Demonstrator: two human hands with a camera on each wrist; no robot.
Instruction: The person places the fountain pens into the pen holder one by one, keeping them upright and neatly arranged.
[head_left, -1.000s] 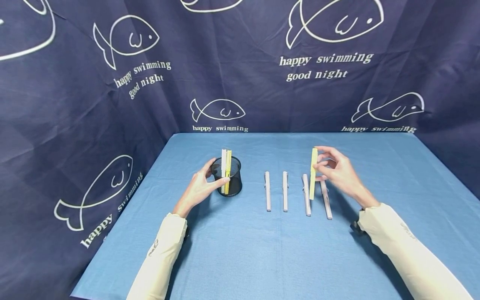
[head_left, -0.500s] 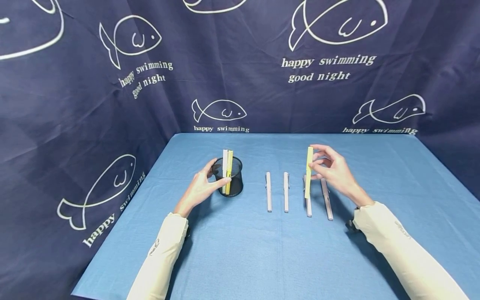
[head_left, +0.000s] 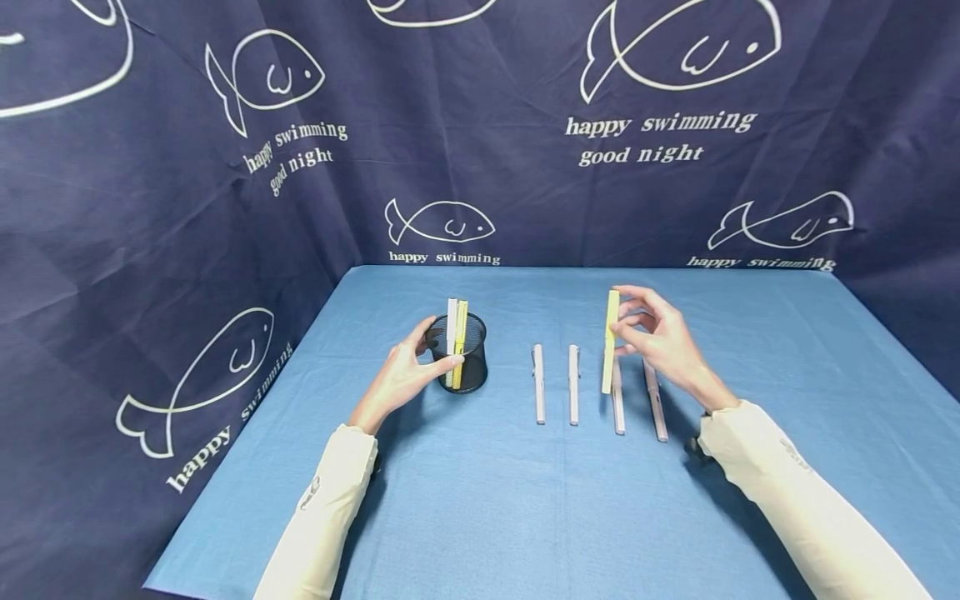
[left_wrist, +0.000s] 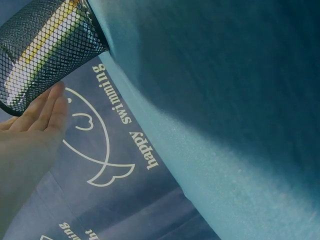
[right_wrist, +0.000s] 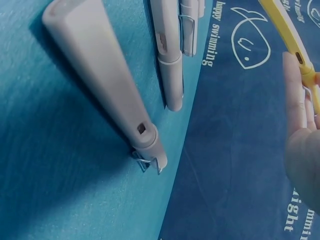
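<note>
My left hand (head_left: 403, 373) holds a black mesh pen cup (head_left: 474, 367) at the left of the table, thumb across its front and fingers behind. Inside the cup stand a whitish pen (head_left: 452, 315) and a yellow pen (head_left: 462, 313). In the left wrist view, fingers (left_wrist: 47, 112) lie against the mesh wall. At the right, my right hand (head_left: 663, 337) pinches another yellow pen (head_left: 611, 343), held nearly upright above the table. It overlaps one of the pale pink pens (head_left: 618, 410) lying below. The right wrist view shows that yellow pen (right_wrist: 284, 24) between thumb and fingers.
Several pale pink pens lie in a spaced row on the blue tablecloth (head_left: 480, 500), among them a leftmost pen (head_left: 538, 392), a second pen (head_left: 573, 392) and a rightmost pen (head_left: 656, 408). A dark blue curtain (head_left: 525, 208) with white fish hangs behind and at the left.
My right hand has moved slightly left with the yellow pen, which has passed across the third pale pen from the left. My left hand still holds the cup in place.
</note>
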